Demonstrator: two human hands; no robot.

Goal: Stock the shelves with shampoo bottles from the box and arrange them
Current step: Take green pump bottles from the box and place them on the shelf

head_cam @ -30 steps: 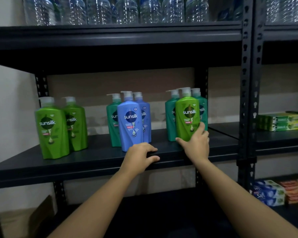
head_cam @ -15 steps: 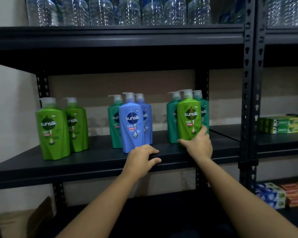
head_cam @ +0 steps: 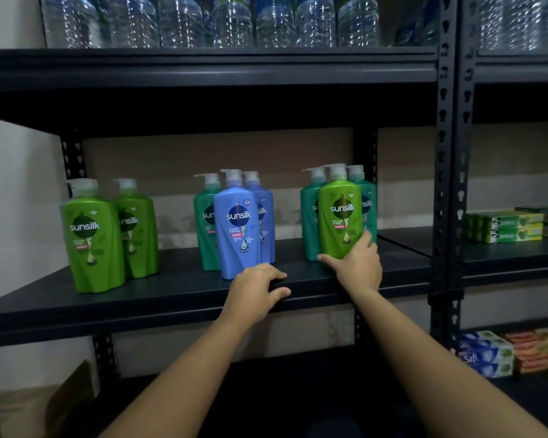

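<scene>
Shampoo pump bottles stand in three groups on the black middle shelf [head_cam: 178, 292]. On the left are two light green bottles [head_cam: 92, 238]. In the middle, a blue bottle [head_cam: 236, 226] stands in front of a teal one and another blue one. On the right, a light green bottle [head_cam: 339, 216] stands in front of two teal bottles [head_cam: 309, 216]. My right hand [head_cam: 358, 267] grips the base of this green bottle, thumb across the front and fingers up its right side. My left hand [head_cam: 257, 289] holds the shelf's front edge just below the blue bottle.
Clear water bottles [head_cam: 234, 20] fill the shelf above. The neighbouring rack on the right holds green boxes [head_cam: 503, 227] at this level and soap boxes [head_cam: 484, 355] below. A black upright post [head_cam: 446, 184] divides the racks. A cardboard box [head_cam: 67, 403] sits low at the left.
My right hand has slid lower on the green bottle's base, and the bottle has edged slightly back towards the teal ones. My left hand has stayed on the shelf edge.
</scene>
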